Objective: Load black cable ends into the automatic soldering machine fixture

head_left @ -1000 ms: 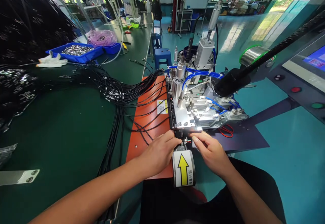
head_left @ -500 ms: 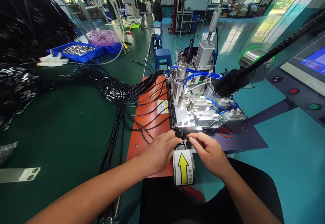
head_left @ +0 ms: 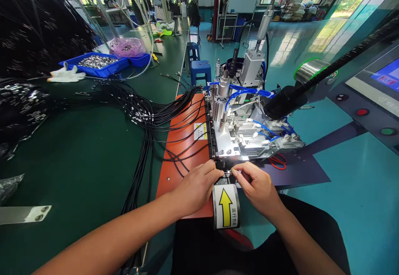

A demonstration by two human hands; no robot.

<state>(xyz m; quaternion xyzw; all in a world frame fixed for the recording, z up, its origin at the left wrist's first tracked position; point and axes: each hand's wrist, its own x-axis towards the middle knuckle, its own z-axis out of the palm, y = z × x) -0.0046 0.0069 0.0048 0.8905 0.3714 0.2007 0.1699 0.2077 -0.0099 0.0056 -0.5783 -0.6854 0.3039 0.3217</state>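
Observation:
My left hand (head_left: 199,183) is closed at the front edge of the machine (head_left: 246,113), its thumb and finger pinched by a small metallic piece (head_left: 228,173). From the other side my right hand (head_left: 257,183) pinches at the same spot, fingertips on or beside that piece. What exactly each hand grips is too small to make out. Just below them sits a white label with a yellow arrow (head_left: 225,205) on a rounded part. Black cables (head_left: 183,138) lie across the orange plate (head_left: 177,183) left of the machine, their ends along its black rail.
A blue tray (head_left: 106,70) of small metal parts and a white glove (head_left: 66,74) lie on the green table (head_left: 87,163). Red-handled scissors (head_left: 277,162) rest right of the machine. A thick black hose (head_left: 330,69) crosses above, near a solder spool (head_left: 311,70) and control panel (head_left: 370,104).
My right fingertips have shifted slightly at the small piece, and more of its metal shows between my hands. My left hand keeps nearly the same pose.

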